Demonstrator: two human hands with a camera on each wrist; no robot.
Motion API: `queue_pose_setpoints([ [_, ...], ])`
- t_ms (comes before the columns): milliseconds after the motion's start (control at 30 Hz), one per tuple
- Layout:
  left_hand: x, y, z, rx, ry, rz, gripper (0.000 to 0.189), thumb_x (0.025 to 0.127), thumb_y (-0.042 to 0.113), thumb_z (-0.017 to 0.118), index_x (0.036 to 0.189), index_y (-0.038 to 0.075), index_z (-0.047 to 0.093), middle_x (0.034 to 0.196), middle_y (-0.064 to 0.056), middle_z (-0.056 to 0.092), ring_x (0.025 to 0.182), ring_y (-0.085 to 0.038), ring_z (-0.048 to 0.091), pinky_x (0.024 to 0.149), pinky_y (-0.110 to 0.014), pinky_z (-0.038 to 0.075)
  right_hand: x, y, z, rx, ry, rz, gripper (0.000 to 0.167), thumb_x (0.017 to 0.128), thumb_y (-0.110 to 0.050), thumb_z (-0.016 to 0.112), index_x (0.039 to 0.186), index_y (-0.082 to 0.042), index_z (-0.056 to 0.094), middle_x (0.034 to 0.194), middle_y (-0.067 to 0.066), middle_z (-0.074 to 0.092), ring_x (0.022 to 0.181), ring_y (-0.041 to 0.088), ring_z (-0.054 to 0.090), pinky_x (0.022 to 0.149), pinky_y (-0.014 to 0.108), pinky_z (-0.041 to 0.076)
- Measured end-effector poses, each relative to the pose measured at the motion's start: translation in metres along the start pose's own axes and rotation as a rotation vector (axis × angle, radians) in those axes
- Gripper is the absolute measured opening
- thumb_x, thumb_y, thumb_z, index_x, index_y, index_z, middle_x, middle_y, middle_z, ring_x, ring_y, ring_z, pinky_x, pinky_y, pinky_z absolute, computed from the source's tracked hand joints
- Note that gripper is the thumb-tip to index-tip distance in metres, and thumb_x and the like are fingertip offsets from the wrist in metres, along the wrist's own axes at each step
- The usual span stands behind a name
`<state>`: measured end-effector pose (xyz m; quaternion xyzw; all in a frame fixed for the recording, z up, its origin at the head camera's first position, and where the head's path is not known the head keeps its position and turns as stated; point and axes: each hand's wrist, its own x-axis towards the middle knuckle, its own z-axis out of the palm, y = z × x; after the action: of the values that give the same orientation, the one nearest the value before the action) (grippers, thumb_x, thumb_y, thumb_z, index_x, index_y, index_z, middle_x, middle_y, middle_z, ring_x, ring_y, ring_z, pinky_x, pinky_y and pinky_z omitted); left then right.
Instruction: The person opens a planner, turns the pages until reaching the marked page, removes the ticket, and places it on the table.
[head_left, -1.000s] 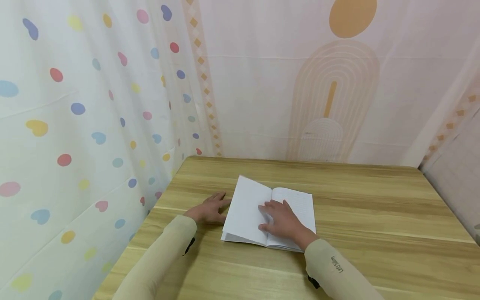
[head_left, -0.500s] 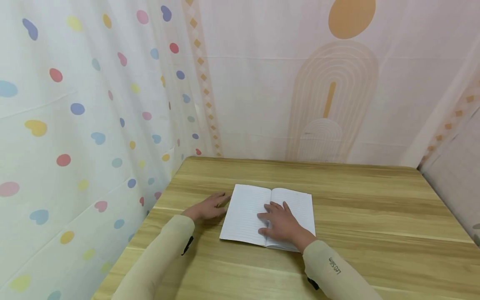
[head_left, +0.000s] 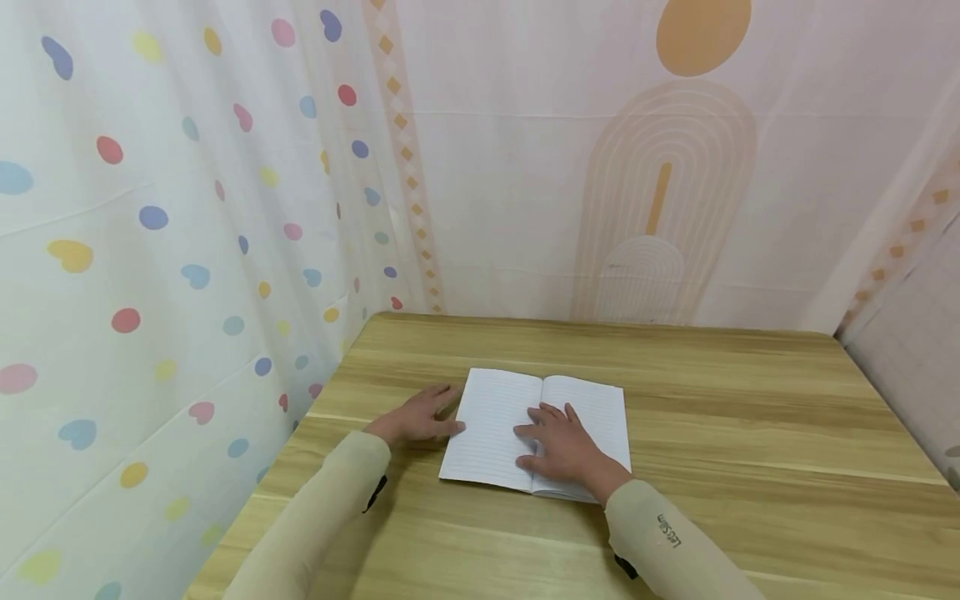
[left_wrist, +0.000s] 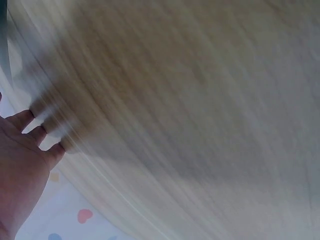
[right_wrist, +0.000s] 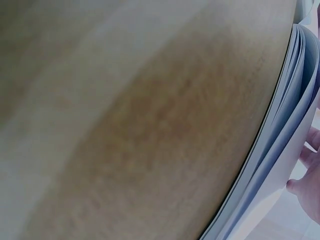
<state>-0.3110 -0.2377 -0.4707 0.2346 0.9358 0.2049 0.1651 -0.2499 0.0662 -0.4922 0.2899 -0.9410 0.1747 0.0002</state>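
Note:
A lined notebook (head_left: pixel 489 425) lies spread on the wooden table, both visible pages white. My left hand (head_left: pixel 420 417) is at its left side, the thumb tip over the page's edge and the other fingers extended beside it. Across the fold and the right page rests my right hand (head_left: pixel 566 448), its fingers spread. In the left wrist view, the left hand (left_wrist: pixel 22 160) shows at the left with fingertips on or near the table. The right wrist view shows the notebook's stacked leaves (right_wrist: pixel 282 117) edge-on, with part of the right hand (right_wrist: pixel 311 182) beyond them.
The wooden table (head_left: pixel 750 433) extends around the notebook on all sides. A dotted curtain (head_left: pixel 187 275) hangs along the left, and a patterned curtain (head_left: pixel 517 208) hangs behind the table's far edge.
The raised left leaf has come down flat, and lined pages now show on the left. My left thumb has moved right onto the page's edge. The right hand has stayed nearly still.

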Motion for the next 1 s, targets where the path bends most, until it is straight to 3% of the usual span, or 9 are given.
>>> queue_pose_setpoints([
  [167, -0.002, -0.001, 0.002, 0.067, -0.006, 0.026, 0.075, 0.097, 0.049, 0.059, 0.157, 0.014, 0.030, 0.160, -0.027, 0.016, 0.146, -0.047, 0.013, 0.113, -0.064, 0.014, -0.001, 0.000, -0.001, 0.014, -0.001, -0.005, 0.050, 0.091, -0.043, 0.068, 0.135, -0.018, 0.064, 0.147, 0.015, 0.048, 0.141, 0.036, 0.036, 0.113, 0.062, 0.019],
  [367, -0.003, 0.003, 0.002, 0.122, -0.013, 0.004, 0.071, 0.097, 0.048, 0.059, 0.155, 0.015, 0.036, 0.161, -0.025, 0.015, 0.147, -0.046, 0.012, 0.115, -0.061, 0.012, -0.006, 0.007, -0.010, 0.071, 0.038, 0.020, 0.054, 0.093, -0.039, 0.068, 0.139, -0.010, 0.058, 0.148, 0.019, 0.046, 0.141, 0.037, 0.034, 0.115, 0.058, 0.020],
  [800, -0.003, 0.003, 0.002, 0.143, -0.024, -0.001, 0.070, 0.097, 0.050, 0.059, 0.155, 0.016, 0.038, 0.161, -0.025, 0.014, 0.147, -0.046, 0.010, 0.115, -0.062, 0.011, -0.020, 0.072, -0.031, 0.081, 0.153, 0.196, 0.059, 0.096, -0.035, 0.064, 0.139, 0.003, 0.053, 0.143, 0.030, 0.046, 0.137, 0.048, 0.034, 0.111, 0.062, 0.024],
  [1000, -0.003, 0.004, 0.002, 0.142, -0.027, 0.000, 0.070, 0.097, 0.050, 0.059, 0.154, 0.016, 0.038, 0.161, -0.026, 0.014, 0.147, -0.047, 0.011, 0.114, -0.063, 0.012, -0.030, 0.096, -0.033, 0.063, 0.143, 0.301, 0.064, 0.097, -0.036, 0.062, 0.143, 0.005, 0.048, 0.144, 0.035, 0.040, 0.137, 0.051, 0.032, 0.109, 0.065, 0.024],
])
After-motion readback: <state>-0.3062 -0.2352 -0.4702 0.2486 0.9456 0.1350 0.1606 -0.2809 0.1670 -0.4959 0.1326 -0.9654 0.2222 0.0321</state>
